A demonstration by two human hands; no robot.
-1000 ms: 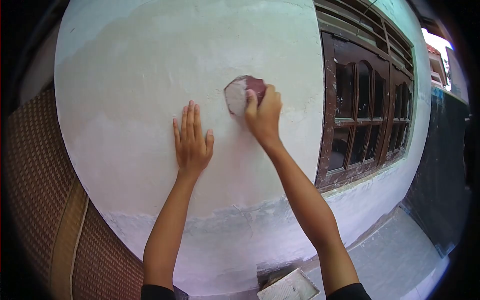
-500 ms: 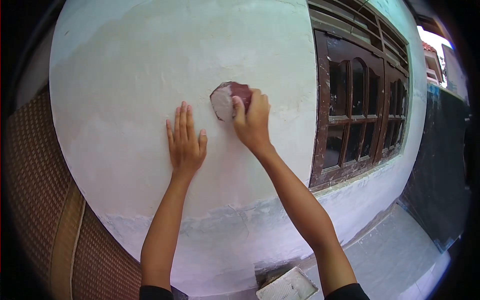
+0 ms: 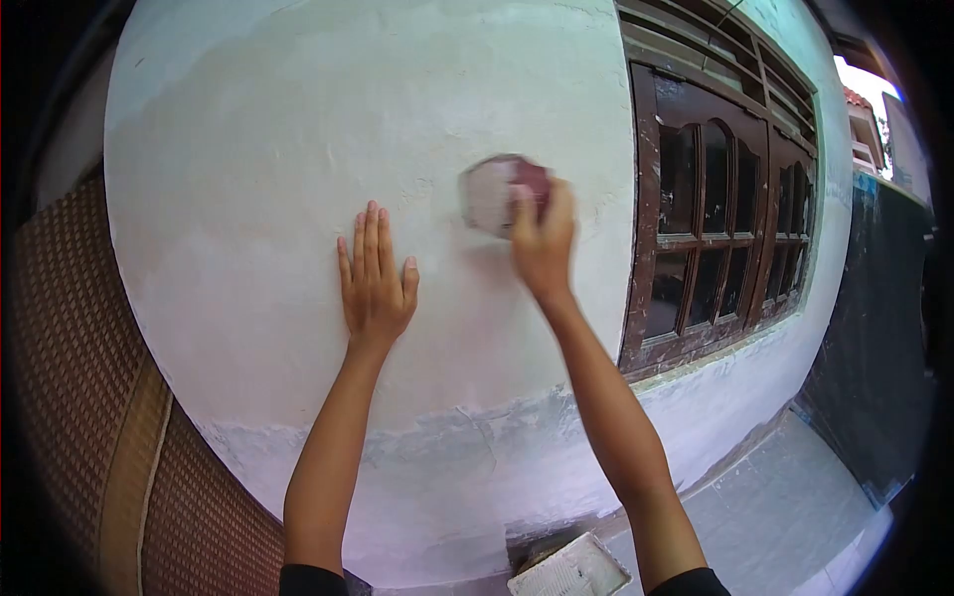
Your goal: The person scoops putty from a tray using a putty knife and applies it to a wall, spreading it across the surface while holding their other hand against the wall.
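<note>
A whitish wall (image 3: 248, 328) with patchy, peeling paint fills the middle of the view. My left hand (image 3: 378, 283) rests flat on it, fingers pointing up and the thumb held apart, with nothing in its grasp. Up and to the right, my right hand (image 3: 545, 238) grips a piece of sandpaper (image 3: 489, 197) between thumb and fingers. The sandpaper is dark red with a broad pale, dusty area, and lies against or very close to the wall. Motion blurs its edges and my right fingers.
Right of my right hand is a brown wooden window (image 3: 701, 238) with glass panes. A white-smeared paint tray (image 3: 574, 571) stands low by the wall's foot on the grey floor (image 3: 785, 497). Woven panels (image 3: 75, 348) line the left side; a dark board (image 3: 870, 328) stands far right.
My right hand has moved to the right across the wall with the sandpaper. My left hand stays flat at about the same spot; the whole view has shifted slightly.
</note>
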